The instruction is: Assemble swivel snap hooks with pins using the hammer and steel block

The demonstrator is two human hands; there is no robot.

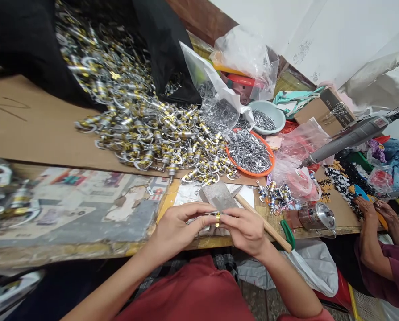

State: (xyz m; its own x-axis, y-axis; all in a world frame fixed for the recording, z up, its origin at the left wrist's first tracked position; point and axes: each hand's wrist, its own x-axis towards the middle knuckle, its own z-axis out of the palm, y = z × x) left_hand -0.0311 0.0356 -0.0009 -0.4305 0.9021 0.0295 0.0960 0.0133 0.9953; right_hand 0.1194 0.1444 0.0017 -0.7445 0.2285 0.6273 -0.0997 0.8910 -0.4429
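In front of my body, both hands meet over the table's front edge. The fingertips of my left hand (184,225) pinch one side of a small silver-and-gold metal piece (217,218). My right hand (246,228) grips its other side, with thumb and fingers closed. Fingers hide most of the piece. Just beyond them lies a flat grey metal block (220,195) on white paper. A hammer (264,223) rests to the right, wooden handle pointing toward me. Behind spreads a large heap of silver-and-gold metal pieces (152,133) with curved parts.
An orange basin (271,167) and a pale blue bowl (280,118) hold small metal parts. Right of these are a metal mug (316,216), green-handled scissors (287,234) and a grey electric screwdriver (350,140). Another person's hands (368,209) work at far right.
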